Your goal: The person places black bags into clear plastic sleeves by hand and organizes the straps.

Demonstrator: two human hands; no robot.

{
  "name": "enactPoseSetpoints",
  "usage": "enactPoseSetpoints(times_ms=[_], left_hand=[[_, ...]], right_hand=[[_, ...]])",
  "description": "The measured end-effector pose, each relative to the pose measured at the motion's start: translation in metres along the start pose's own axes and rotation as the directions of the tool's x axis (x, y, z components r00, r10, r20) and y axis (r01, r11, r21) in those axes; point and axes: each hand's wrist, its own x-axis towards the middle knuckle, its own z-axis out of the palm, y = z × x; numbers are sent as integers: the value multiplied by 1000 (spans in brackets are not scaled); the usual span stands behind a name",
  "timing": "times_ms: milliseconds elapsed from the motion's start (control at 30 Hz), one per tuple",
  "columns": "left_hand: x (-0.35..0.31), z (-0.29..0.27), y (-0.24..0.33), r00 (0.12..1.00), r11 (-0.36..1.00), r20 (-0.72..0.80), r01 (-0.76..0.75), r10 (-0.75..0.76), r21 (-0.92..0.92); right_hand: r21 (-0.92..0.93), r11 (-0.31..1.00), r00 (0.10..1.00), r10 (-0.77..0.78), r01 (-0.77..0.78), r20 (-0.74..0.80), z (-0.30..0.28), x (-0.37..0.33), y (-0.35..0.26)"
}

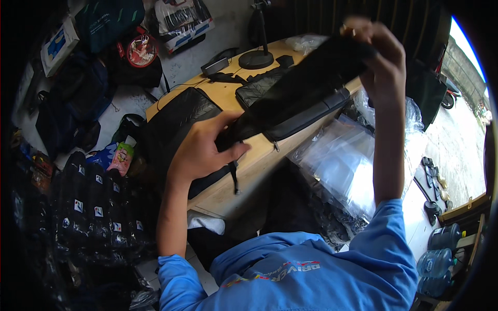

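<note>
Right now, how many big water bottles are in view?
3, in a row at the picture's lower right: upper bottle, middle bottle, lowest bottle. Others may be hidden.

Left hand over the desk's near edge, toward its left end, wrist bent rightward, thumb opposing the fingers in a grip. Right hand raised higher by the right end, fingers curled, blurred. Left forearm and right forearm bare, both steeply upright in view.

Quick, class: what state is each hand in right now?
Left hand: closed, holding the near end of a black item.
Right hand: blurred, but closed on its far end.
</note>
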Motion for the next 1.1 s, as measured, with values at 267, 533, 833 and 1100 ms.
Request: enactPoseSetpoints(times_ms=[267, 533, 833, 1100], left_hand=[[-1, 74, -5, 970, 832, -234, -81, -59, -548], [14, 93, -2, 978, 591, -206, -162, -8, -790], [14, 112, -8, 968, 739, -247, -129, -51, -661], [7, 90, -5, 947, 553, -295, -182, -123, -813]], right_hand=[[-106, 991, 924, -37, 83, 381, 74, 82, -52], [-111, 968, 793, -115, 225, 599, 64, 114, -45], [-259, 953, 878, -18, 160, 478, 73, 104, -48], [-311, 860, 786, -154, 405, 599, -68, 72, -49]])
